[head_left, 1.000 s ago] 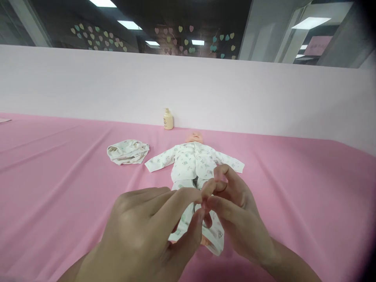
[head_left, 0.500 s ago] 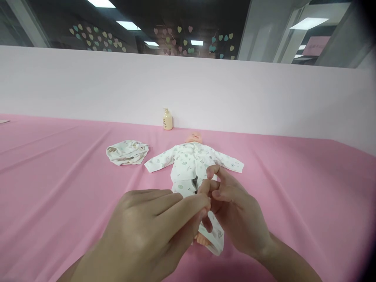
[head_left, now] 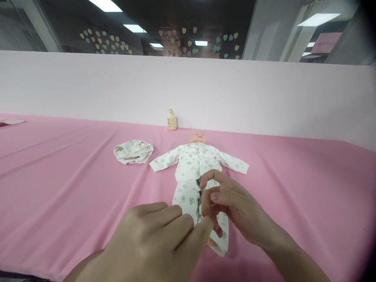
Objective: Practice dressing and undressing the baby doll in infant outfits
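Note:
A doll (head_left: 188, 160) lies on its back on the pink cover, dressed in a white printed top with spread sleeves and matching trousers (head_left: 185, 197). Above the trousers, nearer the camera, my two hands meet. My left hand (head_left: 161, 239) is closed, back of the hand toward me. Its forefinger reaches the fingers of my right hand; its thumb, and anything pinched there, is hidden. My right hand (head_left: 232, 203) has bent fingers held apart, with nothing visible in them. Both hands cover part of the doll's legs, and one foot (head_left: 210, 242) peeks out at a trouser hem.
Left of the doll lies a bundled white printed cloth (head_left: 133, 152). A cream pump bottle (head_left: 172, 120) stands against the low white wall (head_left: 188, 90) behind. At the far left edge there is a flat pale item (head_left: 11, 121). The pink cover (head_left: 73, 188) has soft creases.
The view has shifted, so the scene sits slightly farther right. My left hand has dropped a little and turned, hiding its thumb; my right hand's fingers are still bent.

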A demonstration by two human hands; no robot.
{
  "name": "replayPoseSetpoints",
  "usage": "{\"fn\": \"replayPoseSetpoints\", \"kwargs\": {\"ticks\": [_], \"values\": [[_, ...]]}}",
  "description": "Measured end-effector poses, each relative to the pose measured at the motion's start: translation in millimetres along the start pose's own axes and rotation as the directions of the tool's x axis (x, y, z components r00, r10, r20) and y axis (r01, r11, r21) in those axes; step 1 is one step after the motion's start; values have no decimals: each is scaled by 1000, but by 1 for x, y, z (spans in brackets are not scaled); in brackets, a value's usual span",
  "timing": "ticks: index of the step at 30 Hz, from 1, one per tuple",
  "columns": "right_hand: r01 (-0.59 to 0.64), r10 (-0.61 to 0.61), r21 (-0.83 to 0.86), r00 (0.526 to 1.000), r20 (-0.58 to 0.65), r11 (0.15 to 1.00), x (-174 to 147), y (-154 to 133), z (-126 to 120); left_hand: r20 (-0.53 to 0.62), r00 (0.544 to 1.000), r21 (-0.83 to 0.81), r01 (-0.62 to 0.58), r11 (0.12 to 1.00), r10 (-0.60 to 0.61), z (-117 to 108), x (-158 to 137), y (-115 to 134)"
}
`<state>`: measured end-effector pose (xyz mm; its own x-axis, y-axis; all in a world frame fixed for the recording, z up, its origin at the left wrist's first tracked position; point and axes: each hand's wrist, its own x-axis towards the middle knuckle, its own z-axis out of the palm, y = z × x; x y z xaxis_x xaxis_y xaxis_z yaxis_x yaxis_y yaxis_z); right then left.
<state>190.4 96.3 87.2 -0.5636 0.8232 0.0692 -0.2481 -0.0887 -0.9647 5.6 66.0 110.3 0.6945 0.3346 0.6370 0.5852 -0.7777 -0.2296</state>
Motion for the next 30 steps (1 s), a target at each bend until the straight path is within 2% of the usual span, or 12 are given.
{"fn": "replayPoseSetpoints", "kwargs": {"ticks": [6, 9, 13, 17, 21, 25, 30], "values": [[-41, 41, -127, 999, 1, 991, -1, -1, 1, 25, 996, 93, -82, 992, 80, 4, -8, 11], [-46, 42, -163, 999, -30, 986, -3, -3, 4, 16, 996, 130, -87, 988, 85, 5, -8, 14], [-54, 41, -190, 996, -74, 980, -6, -10, 10, 73, 993, 178, -109, 978, 98, 5, -2, 14], [-63, 47, -186, 995, -90, 981, -7, -17, 14, 79, 993, 226, -107, 968, 91, 7, 1, 13], [-87, 73, -175, 994, -85, 981, -7, -14, 13, 94, 992, 220, -98, 970, 79, 11, 2, 13], [-74, 61, -185, 995, -74, 980, -7, -6, 10, 107, 987, 199, -141, 970, 121, 17, 2, 11], [-109, 98, -223, 993, -59, 969, -11, -12, 10, 135, 974, 159, -203, 966, 183, 24, 0, 8]]}}
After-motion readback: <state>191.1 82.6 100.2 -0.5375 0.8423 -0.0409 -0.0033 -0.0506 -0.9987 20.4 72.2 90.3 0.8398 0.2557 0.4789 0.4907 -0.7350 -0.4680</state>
